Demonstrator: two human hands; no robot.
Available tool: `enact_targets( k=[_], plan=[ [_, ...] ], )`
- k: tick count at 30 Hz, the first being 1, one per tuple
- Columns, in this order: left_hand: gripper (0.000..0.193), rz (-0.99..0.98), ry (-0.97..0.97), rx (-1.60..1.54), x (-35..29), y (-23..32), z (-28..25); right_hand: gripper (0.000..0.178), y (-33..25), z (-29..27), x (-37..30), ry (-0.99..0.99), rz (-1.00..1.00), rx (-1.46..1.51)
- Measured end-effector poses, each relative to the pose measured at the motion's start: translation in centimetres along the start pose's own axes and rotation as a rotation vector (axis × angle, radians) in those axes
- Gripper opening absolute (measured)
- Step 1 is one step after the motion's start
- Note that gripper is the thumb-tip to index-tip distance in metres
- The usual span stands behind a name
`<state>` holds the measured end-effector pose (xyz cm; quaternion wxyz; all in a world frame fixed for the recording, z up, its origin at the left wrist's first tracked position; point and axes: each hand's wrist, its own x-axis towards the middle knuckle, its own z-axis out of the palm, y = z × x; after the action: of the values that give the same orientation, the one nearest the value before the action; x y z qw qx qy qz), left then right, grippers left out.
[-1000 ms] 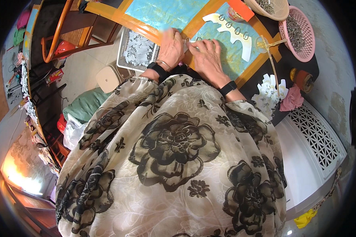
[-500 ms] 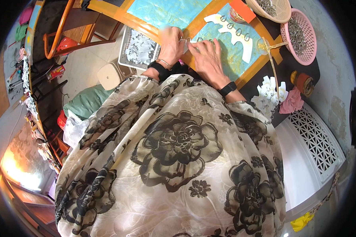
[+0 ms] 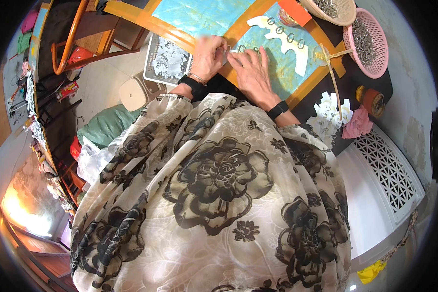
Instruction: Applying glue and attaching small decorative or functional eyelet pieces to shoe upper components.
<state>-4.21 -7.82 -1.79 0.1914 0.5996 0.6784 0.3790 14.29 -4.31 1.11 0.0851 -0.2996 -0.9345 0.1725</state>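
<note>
My left hand is at the near edge of the blue table covering, its thumb and fingers pinched on what looks like a small metal ring. Beside it, my right hand lies with its fingers stretched out, over a white piece mostly hidden under them. A few ring edges show just beyond its fingertips. Past the right hand lies a notched white strip with several oval metal rings along it. The exact contact between the fingers and the small parts is too small to make out.
A white basket of small white pieces stands left of my hands. At the far right are a pink basket and a beige basket, both holding metal rings. White pieces and a pink cloth lie near my right forearm.
My left hand has shifted slightly, its fingers drawn in closer around the ring. My right hand's fingers have moved a little left. The view has shifted slightly.
</note>
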Motion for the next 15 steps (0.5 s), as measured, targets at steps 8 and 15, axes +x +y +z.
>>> enact_targets(
  k=[8,15],
  plan=[
    [0.02,0.114,-0.221,-0.012,0.6,-0.1,-1.0,0.063,0.1,-1.9,-1.1,-0.066,0.068,0.021],
    [0.032,0.586,-0.338,0.244,-0.6,2.9,0.7,0.049,3.2,-3.3,-6.7,0.034,0.093,0.026]
  ],
)
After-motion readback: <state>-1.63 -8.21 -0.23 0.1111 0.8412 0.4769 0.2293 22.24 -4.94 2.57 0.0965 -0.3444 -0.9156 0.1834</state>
